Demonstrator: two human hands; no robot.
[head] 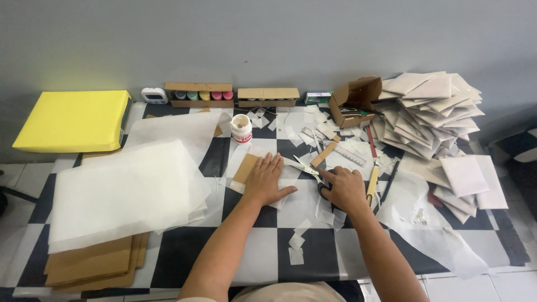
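My left hand (267,180) lies flat, fingers spread, pressing a white sheet over a brown card template (246,168) on the black-and-white checked table (184,254). My right hand (344,189) grips the handles of the scissors (306,168), whose blades point left toward my left hand. Paper scraps (296,241) lie near my wrists. A stack of white sheets (126,193) sits to my left, a pile of finished envelopes (428,112) at far right, a glue bottle (241,128) ahead
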